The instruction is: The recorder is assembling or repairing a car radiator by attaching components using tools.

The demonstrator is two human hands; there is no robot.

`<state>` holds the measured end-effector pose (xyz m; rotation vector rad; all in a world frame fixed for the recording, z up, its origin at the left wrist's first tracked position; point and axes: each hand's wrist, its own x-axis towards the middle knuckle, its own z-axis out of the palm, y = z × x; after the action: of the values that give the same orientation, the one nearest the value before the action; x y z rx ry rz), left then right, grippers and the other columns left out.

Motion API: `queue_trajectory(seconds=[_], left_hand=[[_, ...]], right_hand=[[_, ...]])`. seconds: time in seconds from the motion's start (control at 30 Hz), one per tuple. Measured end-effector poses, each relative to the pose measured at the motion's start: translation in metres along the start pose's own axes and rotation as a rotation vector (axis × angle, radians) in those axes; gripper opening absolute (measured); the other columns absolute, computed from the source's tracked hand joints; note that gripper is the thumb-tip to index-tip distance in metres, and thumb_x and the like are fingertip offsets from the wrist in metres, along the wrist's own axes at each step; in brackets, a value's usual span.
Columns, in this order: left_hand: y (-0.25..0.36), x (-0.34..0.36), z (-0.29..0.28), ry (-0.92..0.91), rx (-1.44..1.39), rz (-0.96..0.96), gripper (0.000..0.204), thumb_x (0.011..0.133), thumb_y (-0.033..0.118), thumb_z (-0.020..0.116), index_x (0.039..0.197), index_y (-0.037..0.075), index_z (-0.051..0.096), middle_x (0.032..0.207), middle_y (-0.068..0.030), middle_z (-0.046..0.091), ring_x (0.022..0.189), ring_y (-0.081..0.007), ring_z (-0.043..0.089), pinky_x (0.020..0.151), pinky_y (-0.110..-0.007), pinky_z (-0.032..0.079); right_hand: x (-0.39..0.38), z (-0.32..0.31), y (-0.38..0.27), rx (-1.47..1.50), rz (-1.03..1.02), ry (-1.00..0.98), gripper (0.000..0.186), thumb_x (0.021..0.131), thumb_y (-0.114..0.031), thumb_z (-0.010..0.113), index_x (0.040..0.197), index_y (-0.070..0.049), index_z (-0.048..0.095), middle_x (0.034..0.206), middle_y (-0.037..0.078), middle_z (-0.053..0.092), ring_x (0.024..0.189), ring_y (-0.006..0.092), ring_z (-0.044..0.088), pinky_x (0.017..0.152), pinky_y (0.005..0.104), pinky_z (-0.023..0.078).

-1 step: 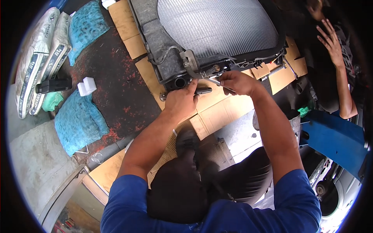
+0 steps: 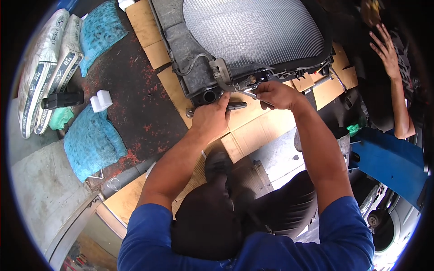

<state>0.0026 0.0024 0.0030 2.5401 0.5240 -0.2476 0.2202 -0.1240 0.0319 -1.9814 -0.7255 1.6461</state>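
A radiator assembly with a silver finned core [image 2: 253,34] and dark frame lies in front of me. My left hand [image 2: 210,118] is at its near left corner, index finger stretched against a metal pipe fitting beside a round black port [image 2: 209,96]. The other fingers curl out of sight, so what they grip is hidden. My right hand [image 2: 279,95], closed, pinches a slim silver wrench [image 2: 247,93] whose far end reaches the fitting. Beneath my left hand lies a ratchet [image 2: 237,105], its round head [image 2: 190,112] showing on the other side; whether I hold it is unclear.
Flattened cardboard [image 2: 257,133] lies under the radiator. Left are blue bags [image 2: 95,142], white sacks [image 2: 38,77], a black box [image 2: 63,100] and white foam blocks [image 2: 101,100]. At right, another person's hand [image 2: 386,49] is raised above a blue metal beam [image 2: 391,158].
My hands, the wrench and the radiator stay nearly in place. At the upper right, the other person's farther hand has shifted slightly and looks blurred.
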Motion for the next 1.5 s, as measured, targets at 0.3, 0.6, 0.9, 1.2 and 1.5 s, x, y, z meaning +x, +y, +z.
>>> queue_trajectory(seconds=[0.3, 0.6, 0.9, 1.2, 1.5], left_hand=[[-0.026, 0.0, 0.013, -0.028, 0.017, 0.017, 0.067, 0.083, 0.019, 0.059, 0.144, 0.01, 0.032, 0.078, -0.0178, 0.068, 0.07, -0.0348, 0.067, 0.062, -0.046, 0.053], [-0.024, -0.007, 0.021, 0.173, -0.021, 0.118, 0.067, 0.085, 0.025, 0.062, 0.143, 0.007, 0.032, 0.085, -0.016, 0.07, 0.072, -0.0318, 0.068, 0.062, -0.043, 0.054], [-0.015, 0.0, 0.011, 0.026, 0.021, 0.025, 0.064, 0.085, 0.023, 0.06, 0.141, 0.006, 0.036, 0.078, -0.0172, 0.068, 0.07, -0.0342, 0.067, 0.062, -0.045, 0.054], [-0.016, -0.006, 0.01, 0.012, -0.081, 0.013, 0.067, 0.085, 0.024, 0.061, 0.143, 0.01, 0.033, 0.071, -0.0174, 0.067, 0.066, -0.0358, 0.066, 0.061, -0.046, 0.053], [-0.016, -0.001, 0.014, 0.027, 0.011, 0.001, 0.063, 0.088, 0.03, 0.06, 0.141, 0.006, 0.036, 0.071, -0.016, 0.067, 0.065, -0.0334, 0.067, 0.059, -0.045, 0.053]], right_hand=[[0.011, 0.149, 0.01, 0.764, -0.066, 0.082, 0.025, 0.097, -0.016, 0.049, 0.116, 0.001, 0.052, 0.082, 0.011, 0.064, 0.065, 0.0173, 0.061, 0.056, 0.0301, 0.051], [-0.009, 0.048, 0.014, 0.289, -0.032, -0.036, 0.02, 0.096, -0.018, 0.051, 0.103, -0.001, 0.059, 0.07, 0.006, 0.061, 0.056, 0.0105, 0.055, 0.051, 0.0244, 0.044], [0.001, 0.092, 0.027, 0.384, -0.055, 0.045, 0.027, 0.096, -0.021, 0.053, 0.115, -0.002, 0.054, 0.083, 0.01, 0.066, 0.066, 0.017, 0.064, 0.055, 0.0274, 0.051], [-0.008, 0.101, 0.025, 0.444, -0.122, 0.03, 0.019, 0.098, -0.014, 0.047, 0.107, -0.001, 0.056, 0.077, 0.006, 0.062, 0.064, 0.0136, 0.058, 0.059, 0.0271, 0.048], [-0.001, 0.027, 0.0, 0.079, 0.024, -0.062, 0.024, 0.095, -0.024, 0.05, 0.098, -0.002, 0.059, 0.064, 0.003, 0.056, 0.046, 0.01, 0.047, 0.041, 0.0252, 0.036]])
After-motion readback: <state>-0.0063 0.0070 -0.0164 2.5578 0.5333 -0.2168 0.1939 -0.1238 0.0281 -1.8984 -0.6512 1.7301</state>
